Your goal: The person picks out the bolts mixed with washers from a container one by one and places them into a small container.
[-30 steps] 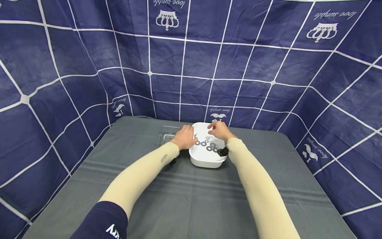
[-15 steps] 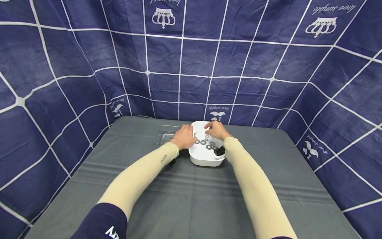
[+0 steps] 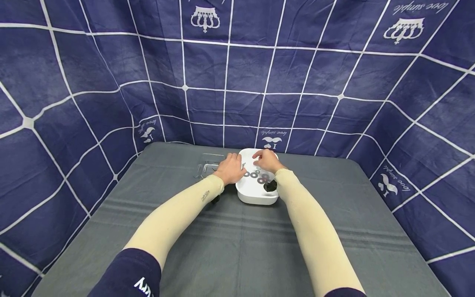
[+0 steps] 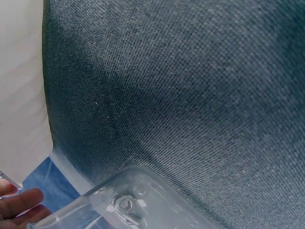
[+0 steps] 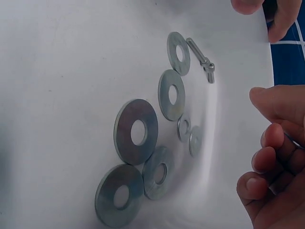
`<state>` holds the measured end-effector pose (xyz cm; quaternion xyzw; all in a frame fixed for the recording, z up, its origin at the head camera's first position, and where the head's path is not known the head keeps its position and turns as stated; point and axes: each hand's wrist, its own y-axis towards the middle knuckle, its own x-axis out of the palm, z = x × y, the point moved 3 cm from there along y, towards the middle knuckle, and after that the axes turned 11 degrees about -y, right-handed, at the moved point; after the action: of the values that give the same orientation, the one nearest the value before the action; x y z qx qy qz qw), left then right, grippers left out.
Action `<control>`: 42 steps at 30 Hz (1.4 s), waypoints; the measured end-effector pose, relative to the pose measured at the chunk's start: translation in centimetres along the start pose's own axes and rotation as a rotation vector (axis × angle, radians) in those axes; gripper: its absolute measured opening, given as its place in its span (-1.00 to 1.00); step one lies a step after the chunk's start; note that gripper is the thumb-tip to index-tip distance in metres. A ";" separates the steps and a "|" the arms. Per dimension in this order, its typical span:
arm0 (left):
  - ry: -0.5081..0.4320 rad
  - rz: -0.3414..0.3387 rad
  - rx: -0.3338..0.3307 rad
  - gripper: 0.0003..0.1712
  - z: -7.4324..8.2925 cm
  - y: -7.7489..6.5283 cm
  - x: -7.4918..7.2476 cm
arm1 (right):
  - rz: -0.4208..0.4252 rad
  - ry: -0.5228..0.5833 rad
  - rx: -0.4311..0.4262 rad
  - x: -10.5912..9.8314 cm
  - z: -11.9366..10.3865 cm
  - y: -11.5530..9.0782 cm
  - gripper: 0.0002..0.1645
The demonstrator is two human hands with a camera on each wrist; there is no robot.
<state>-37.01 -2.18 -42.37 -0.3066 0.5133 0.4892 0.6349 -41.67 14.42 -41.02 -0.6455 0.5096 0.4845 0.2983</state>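
A white plastic basin stands on the grey cloth. Inside lie several flat metal washers of different sizes, some touching one another, beside small metal bolts near the wall. My left hand grips the basin's left rim, thumb inside and fingers outside; its fingers show below the basin wall in the left wrist view. Over the far part of the basin, my right hand is loosely bent above the washers. In the right wrist view its thumb is apart from the curled fingers, with nothing visible between them.
Left of the basin, partly behind the left hand, sits a clear plastic box. Within it a socket-head bolt shows. The grey table is enclosed by a dark blue curtain with white lines.
The right hand has shifted slightly left over the basin, its fingers still bent. The left hand keeps its hold on the rim. The head view has moved a little.
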 end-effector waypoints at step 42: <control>0.053 0.026 0.010 -0.40 0.3 0.2 0.2 | -0.075 0.108 0.035 4.6 -0.3 1.8 -0.57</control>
<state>-37.07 -1.83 -42.48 -0.3097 0.5362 0.4866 0.6163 -43.18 11.91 -45.01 -0.6839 0.5088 0.4285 0.2997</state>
